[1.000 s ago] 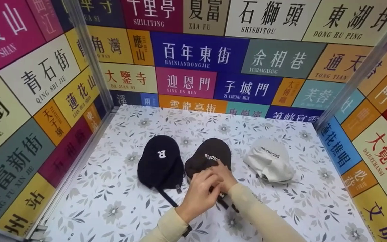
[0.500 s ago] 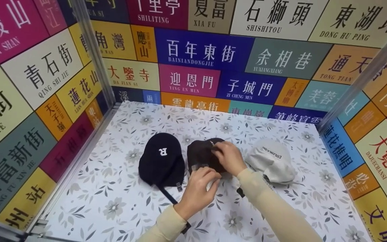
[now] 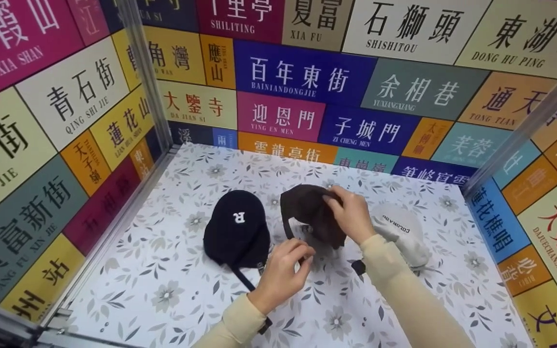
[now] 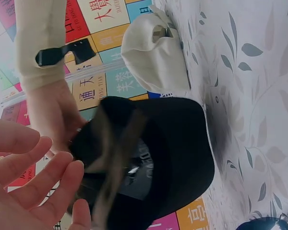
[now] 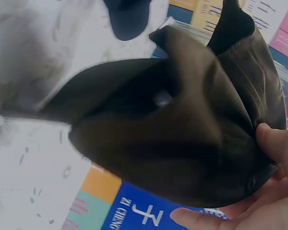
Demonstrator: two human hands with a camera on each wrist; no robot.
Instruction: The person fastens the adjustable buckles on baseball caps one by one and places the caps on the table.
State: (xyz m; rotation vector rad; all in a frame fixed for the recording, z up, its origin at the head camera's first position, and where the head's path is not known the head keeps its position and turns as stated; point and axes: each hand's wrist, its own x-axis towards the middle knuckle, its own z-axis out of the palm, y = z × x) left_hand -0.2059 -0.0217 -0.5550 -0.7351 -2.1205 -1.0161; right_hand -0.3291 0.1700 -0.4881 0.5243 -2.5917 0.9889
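My right hand [image 3: 356, 212] grips a dark brown baseball cap [image 3: 302, 205] by its crown, thumb on one side and fingers on the other. The cap is tilted above the table, and its hollow inside faces toward me. In the right wrist view, the thumb presses a fold into the cloth of the brown cap [image 5: 182, 158]. Below and left of the cap, my left hand [image 3: 285, 273] hovers with loosely bent fingers, apart from it. The left wrist view shows these fingers [image 4: 53, 177] holding nothing, with the cap's brim [image 4: 189, 143] beyond them.
A navy cap [image 3: 237, 232] with a white R lies at left, a dark strap running from it toward my left wrist. At right lies a white cap [image 3: 402, 232] lettered COLORADO, partly behind my right arm. Sign-printed walls enclose the flower-patterned table [image 3: 162, 295].
My right hand has lifted the brown cap off the table and tipped it, so its inside now shows. The left hand has come away from the cap.
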